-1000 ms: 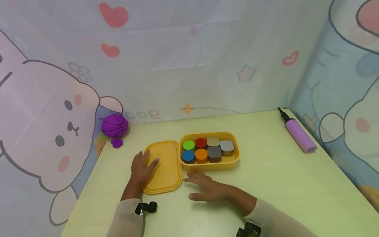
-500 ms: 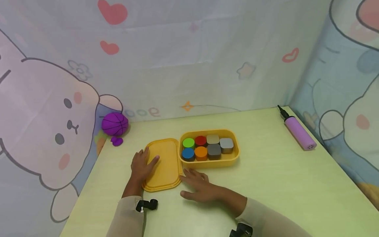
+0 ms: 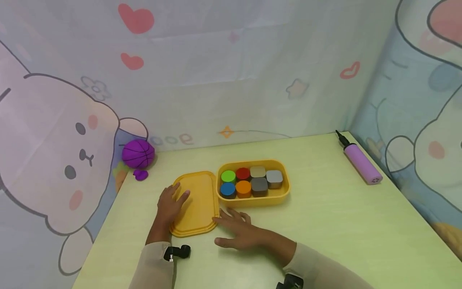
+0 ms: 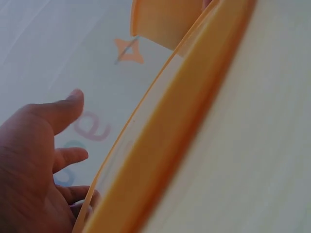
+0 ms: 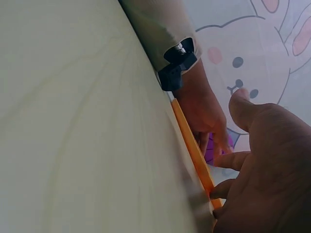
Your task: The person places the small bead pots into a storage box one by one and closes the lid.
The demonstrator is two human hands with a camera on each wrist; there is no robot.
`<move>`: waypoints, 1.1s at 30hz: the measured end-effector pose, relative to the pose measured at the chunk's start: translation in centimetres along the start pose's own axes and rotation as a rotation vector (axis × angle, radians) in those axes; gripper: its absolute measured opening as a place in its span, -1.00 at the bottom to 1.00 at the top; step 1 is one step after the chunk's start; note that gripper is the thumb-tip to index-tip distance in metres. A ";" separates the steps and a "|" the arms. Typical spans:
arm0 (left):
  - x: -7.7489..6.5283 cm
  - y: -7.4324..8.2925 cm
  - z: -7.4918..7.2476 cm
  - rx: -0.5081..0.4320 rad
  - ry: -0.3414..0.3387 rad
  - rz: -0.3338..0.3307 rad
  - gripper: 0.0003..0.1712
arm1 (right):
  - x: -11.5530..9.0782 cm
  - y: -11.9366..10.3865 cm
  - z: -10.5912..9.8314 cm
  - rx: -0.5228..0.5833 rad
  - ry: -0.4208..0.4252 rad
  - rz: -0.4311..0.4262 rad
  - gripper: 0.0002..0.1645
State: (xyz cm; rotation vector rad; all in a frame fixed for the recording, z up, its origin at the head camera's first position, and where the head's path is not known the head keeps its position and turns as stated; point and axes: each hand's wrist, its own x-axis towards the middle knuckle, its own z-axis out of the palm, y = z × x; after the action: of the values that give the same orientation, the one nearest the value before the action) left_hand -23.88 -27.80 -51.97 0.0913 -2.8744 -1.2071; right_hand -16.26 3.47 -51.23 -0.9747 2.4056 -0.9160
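Note:
A flat yellow lid [image 3: 196,204] with rounded corners lies on the table. My left hand [image 3: 169,204] is at its left edge, fingers spread, with the thumb over the lid. In the left wrist view the fingertips of the left hand [image 4: 36,165] meet the lid's edge [image 4: 160,131]. My right hand [image 3: 240,229] is at the lid's right edge, fingers loosely extended, and the right wrist view shows its fingertips against that edge. Right beside the lid stands a yellow box [image 3: 268,202] holding several round and square-topped pieces, among them an orange one [image 3: 243,188] and a grey one [image 3: 259,186].
A purple ball [image 3: 138,153] patterned like a basketball sits at the back left, with a small purple duck [image 3: 140,174] in front of it. At the far right lies a pink hand pump [image 3: 362,163] with a black nozzle. A printed curtain [image 3: 216,80] hangs behind the table.
My right hand has moved left, from the gap in front of the box to the lid's right edge. The left hand stays on the lid's left side.

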 end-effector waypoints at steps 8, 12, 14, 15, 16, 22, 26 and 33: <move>0.0 -0.9 -1.2 -0.267 0.015 -0.044 -0.10 | 0.8 -0.1 0.5 0.093 0.014 -0.014 -0.03; -0.5 -0.9 -2.4 -0.438 0.003 -0.074 -0.11 | 1.0 -0.3 0.7 0.120 0.009 -0.037 -0.01; -0.7 -0.8 -2.8 -0.523 0.005 -0.091 -0.12 | 1.0 -0.5 0.6 0.129 0.000 -0.050 -0.01; -0.7 -0.8 -2.9 -0.554 0.013 -0.090 -0.14 | 1.0 -0.6 0.6 0.133 -0.002 -0.061 -0.01; -0.7 -0.8 -3.0 -0.577 0.023 -0.092 -0.16 | 1.0 -0.7 0.5 0.141 -0.002 -0.068 -0.01; -0.8 -0.6 -3.7 -0.704 0.049 -0.066 -0.19 | 0.8 -1.3 0.2 0.270 0.011 -0.137 -0.08; -1.0 0.8 -3.5 -0.796 0.051 -0.026 -0.19 | 0.3 -1.8 -0.5 0.373 0.026 -0.179 -0.07; -1.3 3.8 -0.3 -1.001 0.051 0.010 -0.25 | -0.6 -0.8 -2.2 0.423 0.133 -0.237 -0.04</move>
State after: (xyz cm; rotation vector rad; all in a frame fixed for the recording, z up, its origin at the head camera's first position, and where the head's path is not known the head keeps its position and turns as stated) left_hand -22.69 -25.30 -49.05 0.0764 -1.8975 -2.3801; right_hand -16.67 4.37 -49.03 -1.0689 2.0913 -1.5426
